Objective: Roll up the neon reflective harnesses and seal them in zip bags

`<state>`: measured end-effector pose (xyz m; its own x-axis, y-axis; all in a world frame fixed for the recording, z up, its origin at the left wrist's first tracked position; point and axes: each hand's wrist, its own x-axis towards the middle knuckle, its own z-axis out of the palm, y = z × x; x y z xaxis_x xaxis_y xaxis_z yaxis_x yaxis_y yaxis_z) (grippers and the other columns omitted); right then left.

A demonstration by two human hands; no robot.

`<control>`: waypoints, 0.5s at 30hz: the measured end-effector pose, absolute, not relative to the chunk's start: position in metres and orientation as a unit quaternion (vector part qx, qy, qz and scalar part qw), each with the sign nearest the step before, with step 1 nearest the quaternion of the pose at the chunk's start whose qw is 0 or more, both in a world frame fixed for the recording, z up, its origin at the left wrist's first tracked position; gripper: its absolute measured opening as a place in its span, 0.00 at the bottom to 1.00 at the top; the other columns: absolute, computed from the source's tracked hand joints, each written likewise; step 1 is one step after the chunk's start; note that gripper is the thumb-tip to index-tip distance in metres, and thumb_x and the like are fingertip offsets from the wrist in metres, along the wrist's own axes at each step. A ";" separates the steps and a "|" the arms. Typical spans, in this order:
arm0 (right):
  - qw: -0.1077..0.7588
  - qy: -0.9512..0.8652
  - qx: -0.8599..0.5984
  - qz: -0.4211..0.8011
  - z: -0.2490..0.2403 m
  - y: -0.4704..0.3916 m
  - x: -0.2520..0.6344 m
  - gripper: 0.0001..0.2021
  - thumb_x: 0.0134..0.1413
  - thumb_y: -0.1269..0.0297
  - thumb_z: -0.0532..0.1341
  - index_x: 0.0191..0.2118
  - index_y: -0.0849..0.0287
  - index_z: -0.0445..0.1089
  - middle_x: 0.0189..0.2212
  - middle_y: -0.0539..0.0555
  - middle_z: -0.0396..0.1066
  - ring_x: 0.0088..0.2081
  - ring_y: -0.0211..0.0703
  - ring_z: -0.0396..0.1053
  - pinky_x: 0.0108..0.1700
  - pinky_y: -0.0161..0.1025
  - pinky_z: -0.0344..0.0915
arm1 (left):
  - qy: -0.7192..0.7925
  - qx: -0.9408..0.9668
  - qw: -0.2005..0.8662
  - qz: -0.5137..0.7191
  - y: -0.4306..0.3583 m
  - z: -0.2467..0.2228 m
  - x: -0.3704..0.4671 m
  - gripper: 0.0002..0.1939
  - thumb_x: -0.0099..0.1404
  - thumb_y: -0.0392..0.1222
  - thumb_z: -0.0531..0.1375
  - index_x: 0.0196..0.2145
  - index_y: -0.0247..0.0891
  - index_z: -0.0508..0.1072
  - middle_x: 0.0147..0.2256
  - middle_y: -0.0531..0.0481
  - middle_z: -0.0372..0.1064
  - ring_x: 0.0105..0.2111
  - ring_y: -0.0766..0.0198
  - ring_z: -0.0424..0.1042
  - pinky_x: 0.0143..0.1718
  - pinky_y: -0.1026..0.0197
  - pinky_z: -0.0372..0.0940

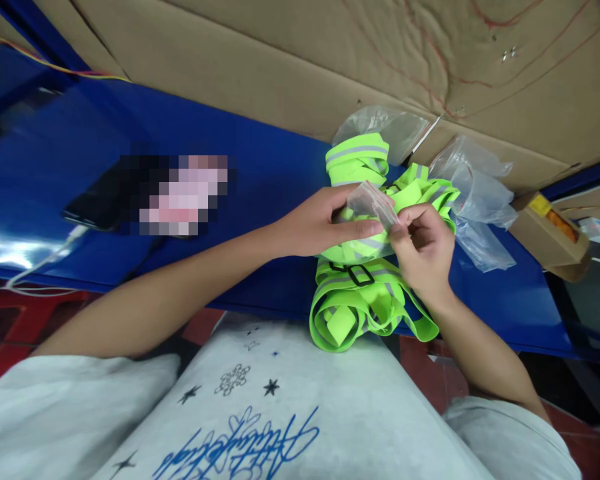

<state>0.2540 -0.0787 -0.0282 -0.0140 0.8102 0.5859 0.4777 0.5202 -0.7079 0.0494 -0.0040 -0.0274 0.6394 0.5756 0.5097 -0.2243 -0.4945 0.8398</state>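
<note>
Neon reflective straps (411,192) on a blue table (270,153)

Left of the straps lie a pixelated item (190,193) and, farther off, a black smartphone (97,200) with a white cable (37,260); behind and right of them, clear plastic bags (480,190), then a cardboard box (547,233).

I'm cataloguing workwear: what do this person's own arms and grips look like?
The loose left sleeve and right sleeve are pale and short, leaving the forearms bare. The left grip and right grip are ungloved, with no watch visible. The pale shirt bears black stars and blue lettering.
</note>
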 end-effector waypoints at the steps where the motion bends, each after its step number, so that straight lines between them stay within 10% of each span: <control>1: 0.526 -0.699 -0.461 0.150 -0.029 -0.079 0.254 0.04 0.61 0.70 0.63 0.35 0.57 0.67 0.27 0.46 0.63 0.28 0.32 0.61 0.31 0.33 0.60 | 0.113 0.765 0.483 0.411 -0.004 -0.028 0.049 0.21 0.69 0.56 0.68 0.51 0.38 0.80 0.52 0.46 0.80 0.53 0.57 0.78 0.57 0.57 0.71; 15: 0.472 -0.752 -0.458 0.047 -0.023 -0.083 0.254 0.04 0.60 0.72 0.63 0.35 0.57 0.67 0.26 0.45 0.65 0.28 0.32 0.63 0.33 0.34 0.62 | 0.187 0.739 0.427 0.486 -0.014 -0.029 0.052 0.22 0.76 0.62 0.57 0.39 0.40 0.77 0.30 0.53 0.71 0.27 0.67 0.67 0.27 0.62 0.58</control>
<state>0.2539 -0.0829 -0.0235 -0.1343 0.7327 0.6671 0.6449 0.5758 -0.5026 0.0516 -0.0142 -0.0294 0.4575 0.6913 0.5593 -0.1397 -0.5653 0.8130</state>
